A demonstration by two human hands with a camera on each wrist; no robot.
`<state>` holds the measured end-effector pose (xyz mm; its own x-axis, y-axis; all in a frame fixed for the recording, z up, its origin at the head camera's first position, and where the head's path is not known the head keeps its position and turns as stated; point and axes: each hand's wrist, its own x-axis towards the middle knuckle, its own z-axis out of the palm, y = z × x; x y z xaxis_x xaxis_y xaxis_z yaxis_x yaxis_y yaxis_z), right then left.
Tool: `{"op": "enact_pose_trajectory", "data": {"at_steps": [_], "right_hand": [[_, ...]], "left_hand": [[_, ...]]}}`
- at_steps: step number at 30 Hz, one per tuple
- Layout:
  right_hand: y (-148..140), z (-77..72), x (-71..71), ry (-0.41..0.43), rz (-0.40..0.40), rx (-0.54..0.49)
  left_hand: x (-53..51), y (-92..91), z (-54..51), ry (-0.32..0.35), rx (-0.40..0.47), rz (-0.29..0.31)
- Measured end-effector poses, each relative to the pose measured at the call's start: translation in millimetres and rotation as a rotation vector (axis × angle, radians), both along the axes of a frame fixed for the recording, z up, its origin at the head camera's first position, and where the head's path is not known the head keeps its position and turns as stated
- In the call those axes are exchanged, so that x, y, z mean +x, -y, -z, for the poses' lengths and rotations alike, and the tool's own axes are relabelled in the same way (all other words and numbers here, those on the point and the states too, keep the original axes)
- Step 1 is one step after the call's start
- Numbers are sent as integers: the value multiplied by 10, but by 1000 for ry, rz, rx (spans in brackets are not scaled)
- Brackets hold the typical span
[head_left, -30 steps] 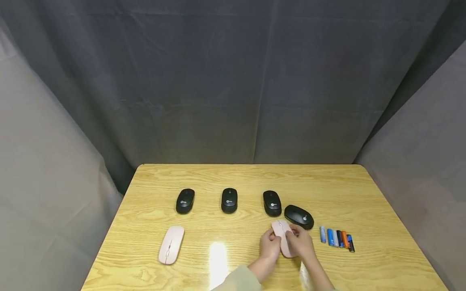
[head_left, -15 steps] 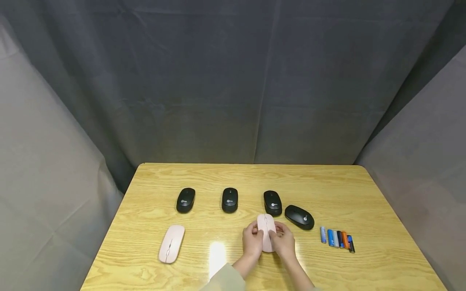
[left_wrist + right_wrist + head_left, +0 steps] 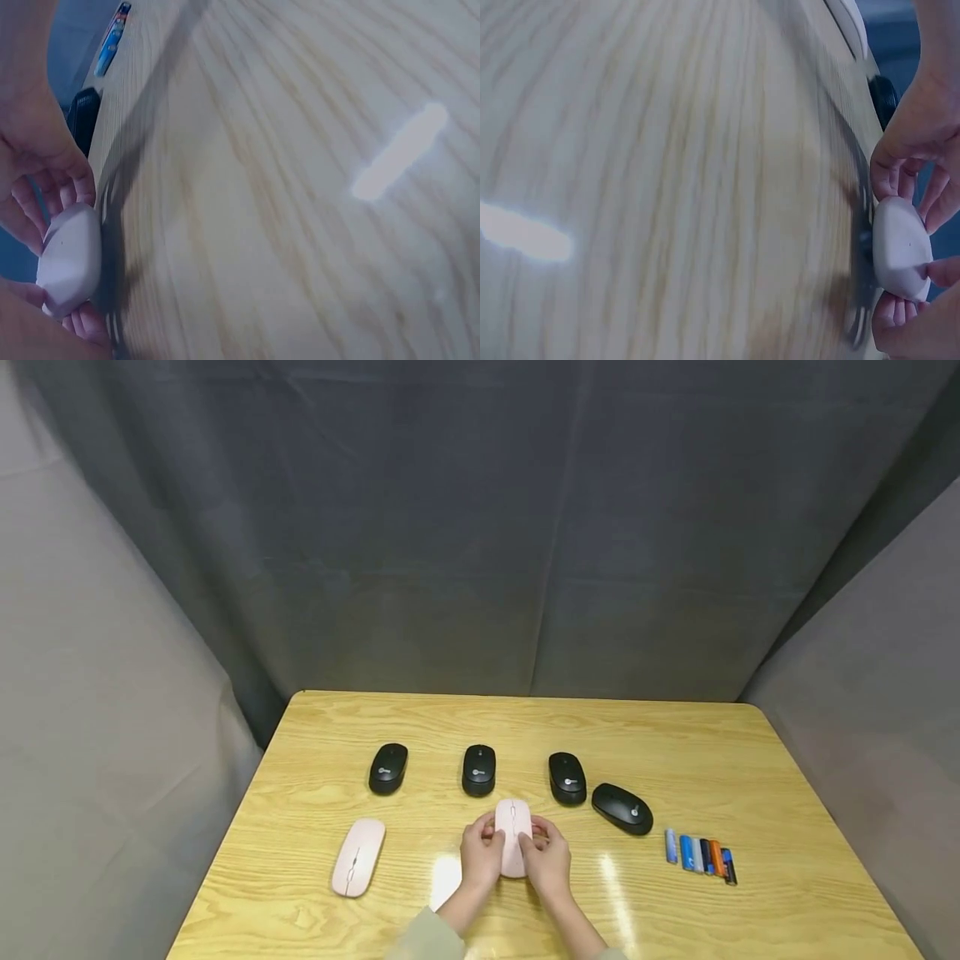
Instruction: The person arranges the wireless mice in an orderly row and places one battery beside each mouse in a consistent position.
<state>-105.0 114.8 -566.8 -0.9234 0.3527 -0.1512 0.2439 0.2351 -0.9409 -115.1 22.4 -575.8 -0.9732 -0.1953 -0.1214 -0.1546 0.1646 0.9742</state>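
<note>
Both hands hold one pale pink computer mouse between them, over the front middle of the table. My left hand grips its left side and my right hand its right side, each thumb on the top edge and fingers curled beneath. In the left wrist view the pink mouse shows a small gap and a shadow between it and the wood. The right wrist view has the same mouse end-on, pinched from both sides. Its underside is hidden.
Another pink mouse lies at left. Behind stand black mice: left, middle, right, and one lying askew. A row of several batteries is at right on the wooden table.
Both hands have carried the pink mouse leftward, from beside the askew black mouse to the table's middle. It has turned from slanted to nearly straight. The head view has shifted slightly.
</note>
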Motion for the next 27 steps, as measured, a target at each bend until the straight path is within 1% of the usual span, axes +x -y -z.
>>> {"op": "enact_pose_trajectory", "data": {"at_steps": [6, 12, 17, 22, 27], "right_hand": [[154, 32, 22, -14, -8, -23], [281, 64, 45, -25, -13, -33], [366, 65, 84, -29, -17, -51], [422, 60, 127, -23, -35, -61], [443, 76, 133, -7, -44, -54]], "left_hand": [[7, 190, 19, 21, -39, 2], [33, 338, 27, 19, -84, 2], [63, 426, 19, 15, -98, 7], [89, 495, 7, 28, -114, 22], [86, 545, -2, 32, -143, 43]]}}
